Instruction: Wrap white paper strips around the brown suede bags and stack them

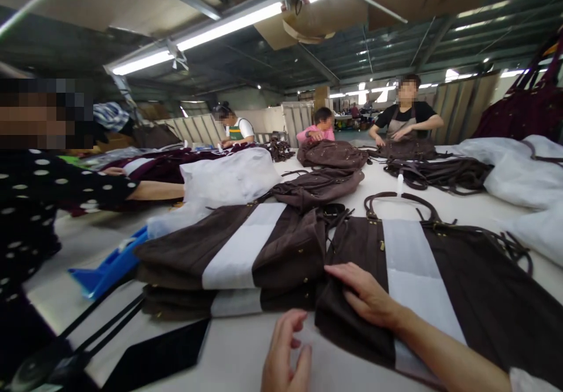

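Note:
A dark brown handbag [488, 298] lies flat on the white table in front of me, with a pale wrap band [417, 274] across its middle and its handle pointing away. My right hand [369, 298] rests on this bag's left end, fingers stretched out over the fabric. Just above the table near the front edge is my left hand [288, 354], its fingers loosely bent and apart, holding nothing. Beside the handbag on the left are stacked brown bags [285, 257] with similar pale bands. My left hand is close to the stack's front right corner.
A person in a polka-dot top reaches from the left toward white plastic wrapping [229, 175]. A blue plastic object [109, 263] and a dark flat panel [158, 354] lie at the left. Brown bags [329, 154], straps [440, 175] and plastic bags [523, 175] lie farther back; several people work there.

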`<state>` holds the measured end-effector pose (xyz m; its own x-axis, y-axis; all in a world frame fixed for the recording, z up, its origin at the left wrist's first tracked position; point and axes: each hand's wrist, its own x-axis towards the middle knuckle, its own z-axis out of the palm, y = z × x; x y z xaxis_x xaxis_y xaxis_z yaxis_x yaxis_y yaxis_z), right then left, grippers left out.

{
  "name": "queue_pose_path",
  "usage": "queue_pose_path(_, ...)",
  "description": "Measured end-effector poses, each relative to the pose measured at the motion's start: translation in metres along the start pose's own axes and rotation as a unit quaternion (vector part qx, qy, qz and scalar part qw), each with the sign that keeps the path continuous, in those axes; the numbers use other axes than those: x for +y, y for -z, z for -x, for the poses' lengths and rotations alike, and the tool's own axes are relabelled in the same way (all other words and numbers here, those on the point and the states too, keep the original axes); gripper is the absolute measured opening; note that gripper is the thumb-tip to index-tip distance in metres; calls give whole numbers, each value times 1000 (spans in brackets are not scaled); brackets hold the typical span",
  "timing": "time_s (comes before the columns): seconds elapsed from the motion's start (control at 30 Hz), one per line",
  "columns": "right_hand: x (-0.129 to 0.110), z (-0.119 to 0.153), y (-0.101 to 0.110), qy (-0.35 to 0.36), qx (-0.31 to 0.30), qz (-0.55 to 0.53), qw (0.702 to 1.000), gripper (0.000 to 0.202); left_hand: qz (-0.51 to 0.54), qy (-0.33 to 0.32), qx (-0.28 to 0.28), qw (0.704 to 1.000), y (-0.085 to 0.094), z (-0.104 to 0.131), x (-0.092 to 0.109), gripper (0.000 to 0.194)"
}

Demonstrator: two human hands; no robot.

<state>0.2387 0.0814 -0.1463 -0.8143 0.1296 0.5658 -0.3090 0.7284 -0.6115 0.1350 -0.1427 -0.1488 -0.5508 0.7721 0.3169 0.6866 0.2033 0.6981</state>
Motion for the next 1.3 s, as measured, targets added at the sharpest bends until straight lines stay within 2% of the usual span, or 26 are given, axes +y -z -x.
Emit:
queue_pose_path(0.03,0,1,-1,-11,7,-13,1000,61,36,29,10,999,1,-2,3,38)
queue_pose_path(0.1,-1,3,-1,-26,28,-35,999,48,91,58,-12,994,-2,-10,12,46)
queue_pose_path(0.23,-5,6,1,-13,94,-62,994,22,151,46,-69,985,-8,-37,27,45)
queue_pose_path(0.33,-12,5,5,-11,134,-74,988,15,201,35,-153,967,-6,-58,26,33)
queue_pose_path(0.43,-23,6,5,-35,143,-72,987,10,250,58,-228,939,-6,-76,20,23)
queue_pose_path(0.5,-30,11,0,-61,140,-60,987,23,263,63,-249,930,-6,-83,18,23)
queue_pose_path(0.63,-33,26,-18,-82,84,41,992,70,274,53,-248,928,-11,-85,18,32)
queue_pose_path(0.73,-26,32,-30,-64,-9,84,994,89,272,64,-213,936,-19,-80,12,19)
queue_pose_path(0.83,-23,30,-30,-35,-113,77,990,92,262,88,-166,946,-23,-73,4,12)
queue_pose_path(0.9,-28,26,-24,-16,-159,88,983,87,244,97,-132,956,-18,-69,8,11)
queue_pose_path(0.97,-36,22,-18,-4,-195,100,976,83,159,53,-69,983,-7,-65,21,18)
queue_pose_path(1.03,-44,20,-15,3,-210,102,972,80,30,-55,-22,998,5,-63,40,33)
queue_pose_path(1.07,-47,20,-15,11,-204,102,974,79,-27,-118,-33,992,8,-63,47,39)
queue_pose_path(1.1,-49,20,-16,20,-189,104,976,78,-63,-171,-67,981,8,-64,53,44)
queue_pose_path(1.17,-48,21,-21,35,-153,114,981,76,-82,-227,-171,955,0,-67,52,53)
queue_pose_path(1.23,-42,20,-30,43,-144,130,980,75,-74,-226,-233,943,-14,-70,38,61)
queue_pose_path(1.3,-34,18,-42,44,-144,150,977,81,-31,-187,-235,953,-27,-74,19,59)
